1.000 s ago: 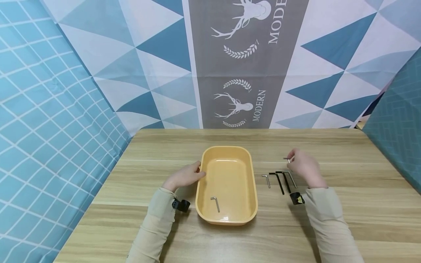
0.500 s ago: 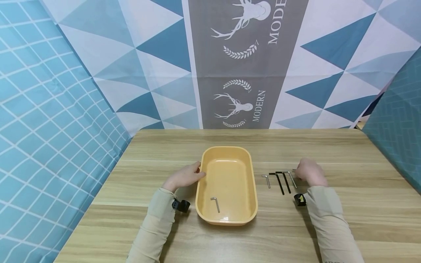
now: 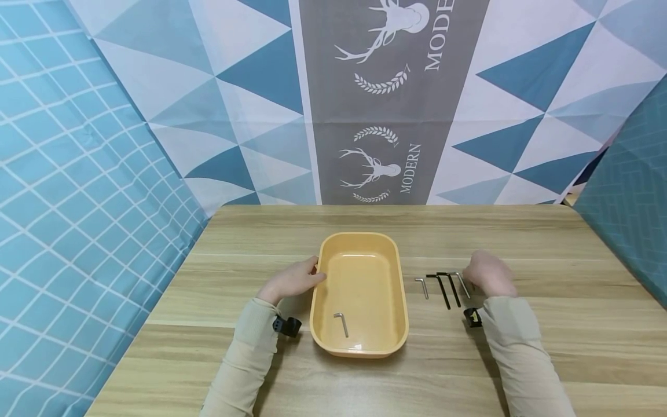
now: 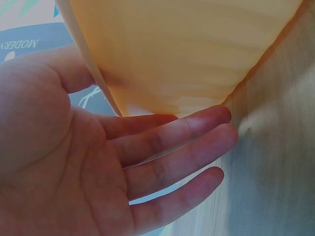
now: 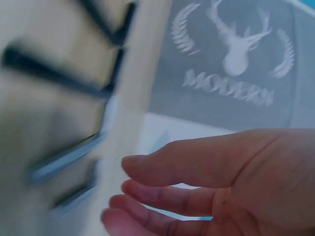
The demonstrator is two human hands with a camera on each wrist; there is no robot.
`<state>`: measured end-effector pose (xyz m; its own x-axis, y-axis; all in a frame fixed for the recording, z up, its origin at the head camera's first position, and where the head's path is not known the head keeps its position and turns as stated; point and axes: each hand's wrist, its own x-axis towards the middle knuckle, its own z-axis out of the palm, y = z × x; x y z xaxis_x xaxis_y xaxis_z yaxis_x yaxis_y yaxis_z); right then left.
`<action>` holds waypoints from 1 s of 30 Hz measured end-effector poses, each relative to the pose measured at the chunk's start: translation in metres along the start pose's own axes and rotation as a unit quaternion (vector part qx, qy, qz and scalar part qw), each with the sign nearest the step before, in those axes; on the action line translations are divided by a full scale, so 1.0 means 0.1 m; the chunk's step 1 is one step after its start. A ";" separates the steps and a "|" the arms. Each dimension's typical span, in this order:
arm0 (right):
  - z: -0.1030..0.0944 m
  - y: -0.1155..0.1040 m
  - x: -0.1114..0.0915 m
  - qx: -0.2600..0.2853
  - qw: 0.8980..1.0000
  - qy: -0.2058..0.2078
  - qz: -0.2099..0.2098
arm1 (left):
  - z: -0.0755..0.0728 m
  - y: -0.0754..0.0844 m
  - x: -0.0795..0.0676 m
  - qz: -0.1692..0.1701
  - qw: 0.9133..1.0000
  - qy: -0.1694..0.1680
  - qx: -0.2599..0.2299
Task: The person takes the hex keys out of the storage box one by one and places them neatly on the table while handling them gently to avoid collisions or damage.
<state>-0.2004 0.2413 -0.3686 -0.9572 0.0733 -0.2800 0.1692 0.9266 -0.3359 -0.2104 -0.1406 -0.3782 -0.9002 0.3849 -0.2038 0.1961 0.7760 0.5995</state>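
My left hand (image 3: pixel 294 281) grips the left rim of a yellow plastic tray (image 3: pixel 359 234); its thumb is over the rim and its fingers lie along the outer wall, as the left wrist view shows. A small silver hex key (image 3: pixel 341 324) lies inside the tray. To its right, a short silver hex key (image 3: pixel 422 287), two black hex keys (image 3: pixel 444 291) and a longer silver one (image 3: pixel 462 285) form a row on the table. My right hand (image 3: pixel 488 273) is beside the row's right end. In the right wrist view its fingers are loosely bent, apart from another silver hex key (image 5: pixel 74 196).
A wooden table (image 3: pixel 417 376) bears everything. A patterned cloth (image 3: pixel 260 87) hangs behind its back edge, with a blue checked cloth (image 3: pixel 78 202) at the left and a teal one (image 3: pixel 625 202) at the right.
My right hand came down and nearer with a silver hex key, then let it go at the row's right end and shifted slightly left. The left hand and the tray stayed put.
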 end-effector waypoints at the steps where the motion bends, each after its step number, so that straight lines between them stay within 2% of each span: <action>1: -0.02 -0.05 -0.03 0.001 1.000 0.007 -0.009 | 0.00 0.00 0.00 0.000 1.000 0.000 0.000; 5: -0.03 -0.39 -0.18 0.006 0.996 0.060 -0.062 | 0.00 0.00 0.01 0.003 1.000 0.000 -0.002; 9: 0.12 -0.82 -0.34 0.028 0.982 0.118 -0.148 | 0.00 0.00 0.00 0.002 1.000 -0.001 -0.002; 12: 0.31 -1.13 -0.47 0.034 0.971 0.117 -0.207 | 0.00 0.00 0.00 -0.001 1.000 -0.002 -0.003; 15: 0.49 -1.36 -0.58 -0.012 0.964 0.085 -0.252 | 0.00 0.00 0.00 -0.002 1.000 -0.002 -0.002; 18: 0.66 -1.48 -0.65 -0.074 0.950 0.051 -0.299 | 0.00 0.00 0.01 -0.002 1.000 -0.001 0.000; 22: 0.84 -1.57 -0.70 -0.140 0.927 0.038 -0.346 | 0.00 -0.01 0.01 0.003 1.000 0.004 -0.001; 25: 0.96 -1.61 -0.72 -0.174 0.913 0.053 -0.365 | 0.00 -0.01 0.01 0.007 1.000 0.005 -0.003; 30: 1.08 -1.63 -0.72 -0.183 0.901 0.087 -0.384 | -0.01 0.00 0.00 0.009 1.000 0.003 -0.003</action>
<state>-0.1334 0.0448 -0.3908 -0.7871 -0.6135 0.0638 -0.6163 0.7864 -0.0422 -0.2109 -0.1405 -0.3776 -0.8987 0.3956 -0.1894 0.2089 0.7657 0.6083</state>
